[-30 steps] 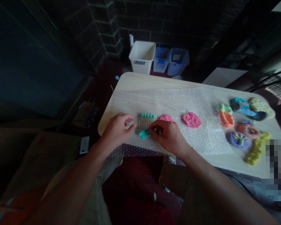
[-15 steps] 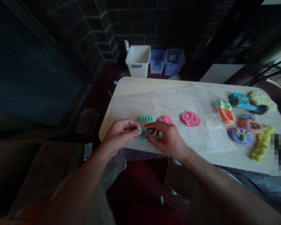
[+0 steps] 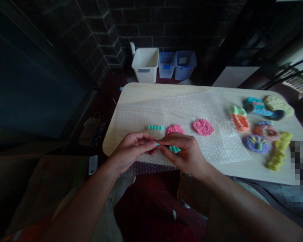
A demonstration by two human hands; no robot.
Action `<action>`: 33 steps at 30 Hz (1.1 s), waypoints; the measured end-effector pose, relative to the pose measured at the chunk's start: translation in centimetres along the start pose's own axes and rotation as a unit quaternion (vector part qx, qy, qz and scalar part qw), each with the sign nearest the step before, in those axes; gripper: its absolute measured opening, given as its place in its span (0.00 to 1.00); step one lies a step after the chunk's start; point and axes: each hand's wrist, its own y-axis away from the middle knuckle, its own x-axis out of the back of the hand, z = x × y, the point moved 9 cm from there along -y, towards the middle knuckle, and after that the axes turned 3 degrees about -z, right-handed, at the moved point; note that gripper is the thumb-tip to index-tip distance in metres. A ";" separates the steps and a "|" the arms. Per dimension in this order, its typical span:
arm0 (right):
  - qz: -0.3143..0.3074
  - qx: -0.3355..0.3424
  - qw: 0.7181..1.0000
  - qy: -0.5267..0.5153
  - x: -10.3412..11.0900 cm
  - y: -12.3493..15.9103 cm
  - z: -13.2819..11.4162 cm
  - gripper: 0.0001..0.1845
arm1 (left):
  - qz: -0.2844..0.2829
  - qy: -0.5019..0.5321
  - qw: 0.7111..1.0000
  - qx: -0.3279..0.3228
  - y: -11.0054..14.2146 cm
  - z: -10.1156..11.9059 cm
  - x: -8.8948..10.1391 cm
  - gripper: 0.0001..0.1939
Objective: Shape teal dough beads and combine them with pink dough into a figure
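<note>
My left hand (image 3: 130,149) pinches a small green piece (image 3: 158,144) between thumb and fingers, and my right hand (image 3: 188,149) has its thumb and fingertips closed on the piece's other side. Most of it is hidden by my fingers, which meet just above the bubble wrap (image 3: 141,112). Partly behind my right fingers is a green beaded cluster (image 3: 174,149). Just beyond my grip lie a row of green balls (image 3: 155,127) and, to its right, a pink piece (image 3: 175,129), partly covered by my right hand. Further right is another pink piece (image 3: 203,127). Well to the right, on the bare end of the table (image 3: 255,173), sit an orange piece (image 3: 240,123), a purple disc (image 3: 257,144) and a lumpy yellow strip (image 3: 278,153). Past the table's far edge stands a white bin (image 3: 145,65).
</note>
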 end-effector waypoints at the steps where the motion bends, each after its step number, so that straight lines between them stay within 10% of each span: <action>1: 0.001 -0.005 1.000 0.001 0.0 0.0 0.1 0.11 | 0.002 -0.007 1.000 -0.001 -0.1 -0.1 0.0 0.13; 17: 0.035 -0.134 0.979 -0.148 -1.5 0.9 2.8 0.02 | -0.017 -0.052 0.998 -0.025 0.2 0.1 -1.6 0.12; 33: 0.080 -0.093 0.989 0.082 1.3 0.3 1.8 0.03 | 0.009 -0.046 0.999 0.001 0.2 -0.2 -1.0 0.07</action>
